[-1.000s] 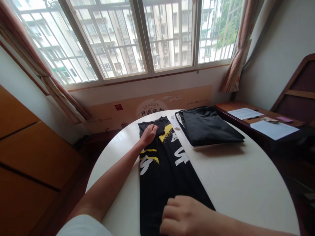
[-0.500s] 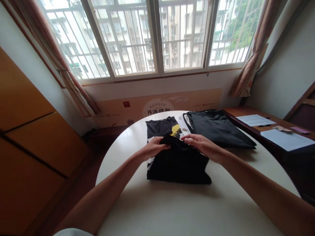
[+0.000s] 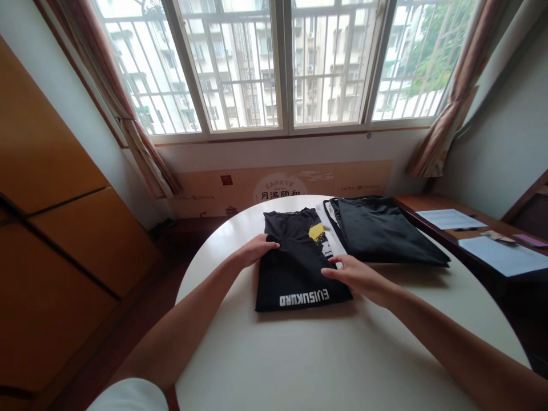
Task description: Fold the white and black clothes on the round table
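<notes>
A black T-shirt (image 3: 295, 265) lies folded on the white round table (image 3: 274, 359). White lettering runs upside down along its near edge, and a yellow and white print shows at its upper right. My left hand (image 3: 262, 248) is at the shirt's left edge, thumb over the cloth and the other fingers partly hidden, pinching the fold. On the opposite side, my right hand (image 3: 349, 274) rests at the right edge with thumb and forefinger apart, touching the cloth.
Dark folded clothes (image 3: 381, 231) lie in a stack at the table's right, with white cloth (image 3: 331, 222) beside them. A wooden desk (image 3: 411, 204) with paper sheets (image 3: 505, 254) stands on the right. Beyond the table are a printed box panel (image 3: 240, 177) and a barred window.
The upper flap of the T-shirt has been laid down flat, bringing the white lettering into view. My left hand moved left to the edge; my right hand came lower and nearer.
</notes>
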`<move>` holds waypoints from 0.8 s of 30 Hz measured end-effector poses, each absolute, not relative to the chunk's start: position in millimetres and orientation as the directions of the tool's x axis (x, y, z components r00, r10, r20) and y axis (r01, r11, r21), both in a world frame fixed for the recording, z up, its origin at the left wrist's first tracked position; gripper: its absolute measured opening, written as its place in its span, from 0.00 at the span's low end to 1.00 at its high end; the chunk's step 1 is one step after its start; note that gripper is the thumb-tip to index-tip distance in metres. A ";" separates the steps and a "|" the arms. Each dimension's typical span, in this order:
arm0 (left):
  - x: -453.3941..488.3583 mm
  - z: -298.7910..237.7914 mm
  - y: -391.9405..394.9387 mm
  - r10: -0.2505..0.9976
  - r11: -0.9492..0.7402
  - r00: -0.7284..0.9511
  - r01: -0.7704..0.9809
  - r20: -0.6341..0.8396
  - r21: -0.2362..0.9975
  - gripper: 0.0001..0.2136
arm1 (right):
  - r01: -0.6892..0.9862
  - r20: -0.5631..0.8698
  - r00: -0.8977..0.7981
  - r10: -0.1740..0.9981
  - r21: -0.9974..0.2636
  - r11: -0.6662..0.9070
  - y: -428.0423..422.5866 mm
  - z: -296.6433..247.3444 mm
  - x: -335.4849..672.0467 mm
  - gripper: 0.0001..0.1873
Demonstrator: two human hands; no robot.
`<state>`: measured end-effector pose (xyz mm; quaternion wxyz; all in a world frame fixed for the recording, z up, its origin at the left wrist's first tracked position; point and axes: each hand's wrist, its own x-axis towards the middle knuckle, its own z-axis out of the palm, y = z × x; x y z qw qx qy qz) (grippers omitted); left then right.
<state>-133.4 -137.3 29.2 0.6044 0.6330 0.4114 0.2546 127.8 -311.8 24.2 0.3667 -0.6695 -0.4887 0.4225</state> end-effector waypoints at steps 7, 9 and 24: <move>-146.7 51.0 -150.6 0.533 -0.154 0.794 0.431 -0.293 0.889 0.20 | 0.248 -0.386 -0.045 0.922 -0.898 -0.364 -331.4 35.0 121.1 0.32; -147.0 56.7 -153.5 0.491 -0.204 0.835 0.387 -0.248 0.899 0.21 | 0.103 -0.329 0.011 0.944 -0.939 -0.329 -325.1 31.0 117.3 0.31; -134.5 53.3 -125.0 0.807 -0.210 0.583 0.133 0.095 0.969 0.17 | -0.140 -0.138 0.110 0.984 -0.983 -0.122 -252.1 52.8 134.0 0.11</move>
